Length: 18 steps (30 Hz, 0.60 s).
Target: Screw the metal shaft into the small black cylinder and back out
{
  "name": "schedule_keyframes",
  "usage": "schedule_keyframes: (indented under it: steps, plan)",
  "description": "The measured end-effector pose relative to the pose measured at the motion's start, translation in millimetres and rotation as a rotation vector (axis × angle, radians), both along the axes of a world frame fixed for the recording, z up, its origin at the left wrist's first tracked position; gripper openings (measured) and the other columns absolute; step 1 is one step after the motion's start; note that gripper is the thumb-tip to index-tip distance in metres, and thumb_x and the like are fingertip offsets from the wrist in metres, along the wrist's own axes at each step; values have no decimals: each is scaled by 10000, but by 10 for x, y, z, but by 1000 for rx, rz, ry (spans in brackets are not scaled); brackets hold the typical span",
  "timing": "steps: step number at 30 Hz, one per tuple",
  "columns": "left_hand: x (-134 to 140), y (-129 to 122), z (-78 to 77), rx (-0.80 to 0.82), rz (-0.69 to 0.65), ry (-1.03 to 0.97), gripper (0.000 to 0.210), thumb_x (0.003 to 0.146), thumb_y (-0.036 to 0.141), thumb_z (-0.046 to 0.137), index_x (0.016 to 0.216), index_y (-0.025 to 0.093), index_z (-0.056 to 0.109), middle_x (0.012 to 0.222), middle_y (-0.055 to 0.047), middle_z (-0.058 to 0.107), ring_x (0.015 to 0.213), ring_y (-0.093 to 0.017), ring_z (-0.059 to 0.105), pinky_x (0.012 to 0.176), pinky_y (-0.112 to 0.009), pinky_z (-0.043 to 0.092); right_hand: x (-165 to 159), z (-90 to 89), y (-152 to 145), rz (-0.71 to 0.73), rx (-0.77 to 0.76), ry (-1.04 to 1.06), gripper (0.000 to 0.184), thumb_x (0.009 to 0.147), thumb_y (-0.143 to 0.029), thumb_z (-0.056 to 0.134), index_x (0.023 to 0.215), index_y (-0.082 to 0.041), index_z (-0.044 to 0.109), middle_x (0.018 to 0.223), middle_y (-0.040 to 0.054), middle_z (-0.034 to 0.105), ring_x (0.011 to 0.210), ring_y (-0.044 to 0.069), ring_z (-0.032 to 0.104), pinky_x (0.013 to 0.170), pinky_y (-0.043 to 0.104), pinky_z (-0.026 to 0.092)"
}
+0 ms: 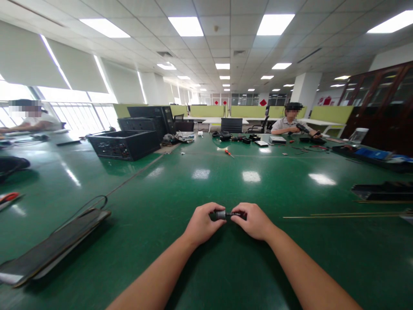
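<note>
Between my fingertips, just over the green tabletop point(213, 258), is a small dark part with a silver-grey cylinder point(221, 214) at its left end. A thin dark ridged shaft point(229, 214) runs from the cylinder toward the right. My left hand point(201, 224) pinches the cylinder between thumb and fingers. With its thumb and fingers closed, my right hand point(254, 220) grips the shaft's other end. Cylinder and shaft sit in one line, roughly level. My fingers cover both outer ends, so the exact kind of part cannot be made out.
Left lies a long dark panel point(61, 245) with a cable. Thin brass-coloured rods point(338, 215) lie right. Farther back are an open black case point(124, 144), an orange screwdriver point(229, 153) and a black tray point(380, 157). Co-workers sit at far left and across the table point(287, 122).
</note>
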<state>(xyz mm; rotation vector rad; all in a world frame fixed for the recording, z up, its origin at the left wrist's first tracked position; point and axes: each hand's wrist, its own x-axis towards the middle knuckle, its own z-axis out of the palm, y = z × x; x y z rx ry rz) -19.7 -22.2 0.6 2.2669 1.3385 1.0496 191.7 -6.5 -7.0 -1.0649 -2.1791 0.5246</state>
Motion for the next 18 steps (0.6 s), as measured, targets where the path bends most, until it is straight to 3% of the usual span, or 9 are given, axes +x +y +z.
schedule_keyframes:
  steps: [18]
  plan:
    - [-21, 8, 1, 7, 8, 5, 266, 690, 189, 737, 952, 223, 704, 926, -30, 736, 881, -210, 669, 809, -320, 506, 23, -2, 2, -8, -3, 8, 152, 838, -281, 614, 915, -210, 724, 832, 41, 684, 732, 175, 587, 677, 281, 430]
